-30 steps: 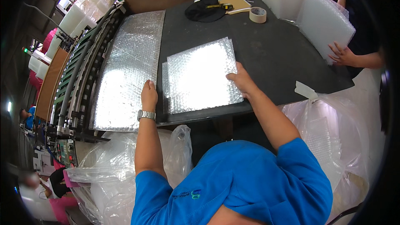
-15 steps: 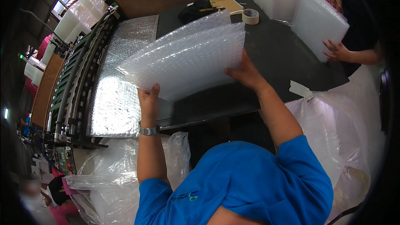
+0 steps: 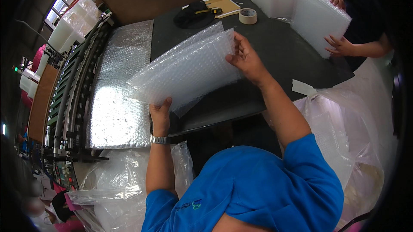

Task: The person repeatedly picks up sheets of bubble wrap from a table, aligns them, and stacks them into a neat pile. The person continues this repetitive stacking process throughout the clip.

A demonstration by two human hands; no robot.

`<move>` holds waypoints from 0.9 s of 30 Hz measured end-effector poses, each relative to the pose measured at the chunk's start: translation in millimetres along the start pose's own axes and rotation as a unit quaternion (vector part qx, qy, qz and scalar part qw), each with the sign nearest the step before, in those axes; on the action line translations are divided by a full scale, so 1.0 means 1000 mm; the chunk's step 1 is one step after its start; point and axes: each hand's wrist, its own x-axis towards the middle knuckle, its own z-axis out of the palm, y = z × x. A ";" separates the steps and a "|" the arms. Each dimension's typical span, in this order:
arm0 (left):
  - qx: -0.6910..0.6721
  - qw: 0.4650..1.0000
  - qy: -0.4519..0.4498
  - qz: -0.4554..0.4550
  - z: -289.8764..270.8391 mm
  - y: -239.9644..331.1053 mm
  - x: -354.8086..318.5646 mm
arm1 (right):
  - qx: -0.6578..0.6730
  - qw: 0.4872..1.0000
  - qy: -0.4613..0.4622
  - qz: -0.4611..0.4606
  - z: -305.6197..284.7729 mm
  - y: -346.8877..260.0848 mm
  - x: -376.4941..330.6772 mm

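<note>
A few clear bubble wrap sheets [image 3: 189,70] hang tilted over the dark table between my two hands, fanned slightly apart along the top. My left hand [image 3: 160,113], with a metal watch on the wrist, grips their lower left corner, thumb on the near face and fingers hidden behind. At the upper right edge, my right hand [image 3: 246,58] pinches the sheets, its thumb in front and its fingers curled around the far side. To the left, a flat shiny length of bubble wrap [image 3: 122,86] lies between the roller machine and the table.
The roller machine [image 3: 73,90] stands at left. On the dark table [image 3: 275,49] are a tape roll [image 3: 247,16], a black cap [image 3: 193,15] and a tape measure [image 3: 214,10]. A co-worker's hands hold a bubble wrap stack [image 3: 320,21] at right. Plastic bags [image 3: 344,120] hang below the table's edge.
The sheets have tilted more and come closer together at the top. My right hand has risen along their right edge, its fingers now showing. The whole view has shifted slightly.
</note>
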 end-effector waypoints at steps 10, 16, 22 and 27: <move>-0.049 0.998 -0.048 -0.005 0.007 0.016 -0.002 | -0.087 0.995 0.038 0.042 0.001 0.005 -0.006; -0.047 0.995 -0.074 -0.038 0.021 0.033 -0.004 | -0.120 0.988 0.083 0.051 -0.016 0.004 -0.012; 0.110 0.989 0.037 0.092 -0.007 0.033 0.013 | -0.110 0.976 0.187 -0.019 -0.125 -0.053 -0.068; 0.459 0.868 0.045 0.185 -0.043 0.019 0.056 | -0.066 0.959 0.277 0.000 -0.194 -0.113 -0.172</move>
